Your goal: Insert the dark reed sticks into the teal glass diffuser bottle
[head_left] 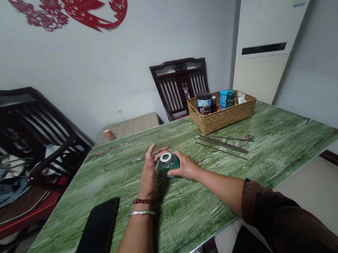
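Note:
A small, round teal glass bottle [168,167] with a silver collar around the hole in its top is held at the middle of the table. My right hand [185,166] grips it from the right, its thumb low on the near side. On the bottle's left, my left hand [150,169] is raised with its fingers stretched out and apart. Its fingertips come close to the glass, and I cannot tell whether they touch it. Several thin dark sticks [221,143] lie loosely together beyond my right hand.
A woven basket [224,120] with jars and bottles stands at the far side of the green table [210,204]. A black phone [99,228] lies left of my left forearm. Dark wooden chairs [181,85] stand beyond the table and at left, the left one holding cloth.

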A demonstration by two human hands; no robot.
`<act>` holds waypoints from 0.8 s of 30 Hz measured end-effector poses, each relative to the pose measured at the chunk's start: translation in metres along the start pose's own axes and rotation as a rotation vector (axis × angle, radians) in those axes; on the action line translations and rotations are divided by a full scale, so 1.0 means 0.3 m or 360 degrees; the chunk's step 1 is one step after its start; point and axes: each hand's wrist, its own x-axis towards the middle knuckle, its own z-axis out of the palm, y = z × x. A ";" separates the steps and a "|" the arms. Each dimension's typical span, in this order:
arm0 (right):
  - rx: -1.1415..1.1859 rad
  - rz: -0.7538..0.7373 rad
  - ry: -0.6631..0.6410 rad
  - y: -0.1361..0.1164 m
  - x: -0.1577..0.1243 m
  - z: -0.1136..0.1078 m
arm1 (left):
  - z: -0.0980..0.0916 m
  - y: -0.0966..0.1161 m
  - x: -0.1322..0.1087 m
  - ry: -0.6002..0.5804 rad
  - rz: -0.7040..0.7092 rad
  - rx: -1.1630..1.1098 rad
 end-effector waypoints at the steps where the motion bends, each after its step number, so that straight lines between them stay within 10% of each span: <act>1: 0.0007 0.0002 0.0005 0.001 0.000 0.000 | -0.004 0.000 0.002 0.0075 0.0029 0.0016; 5: 0.0036 -0.0014 0.0013 0.006 0.001 0.003 | -0.021 -0.012 0.010 0.0291 0.0083 0.0106; 14: 0.0034 -0.0051 -0.0011 0.009 0.003 0.000 | 0.012 -0.008 -0.001 -0.0161 0.0021 0.0004; 24: 0.0040 -0.0029 -0.0009 0.010 0.005 0.004 | -0.007 -0.013 0.026 -0.0027 0.0078 0.0043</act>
